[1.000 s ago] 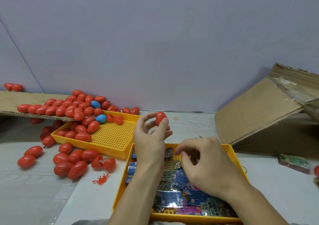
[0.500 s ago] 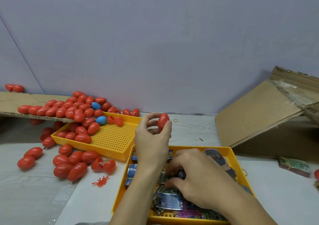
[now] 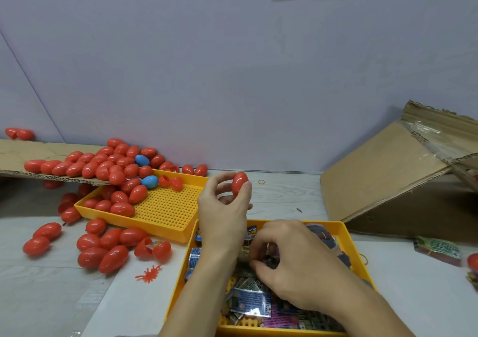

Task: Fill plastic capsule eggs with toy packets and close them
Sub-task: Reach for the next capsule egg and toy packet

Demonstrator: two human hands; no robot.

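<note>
My left hand (image 3: 222,215) holds a closed red capsule egg (image 3: 239,183) up at its fingertips, above the near yellow tray (image 3: 358,256). That tray is full of printed toy packets (image 3: 251,300). My right hand (image 3: 292,264) is down in the tray, fingers curled and pinching at a packet among the pile; the packet itself is mostly hidden by the fingers. An open red egg (image 3: 152,250) lies on the table left of the tray.
A second yellow perforated tray (image 3: 165,207) at the left holds red eggs and a blue egg (image 3: 149,181). More red eggs lie on a cardboard sheet (image 3: 15,153) and on the table. A red toy splat (image 3: 149,273) lies near. A tipped cardboard box (image 3: 388,178) stands right.
My right hand dropped from above the packets into the tray and closed its fingers on a packet. My left hand kept the red egg raised, shifting it slightly right.
</note>
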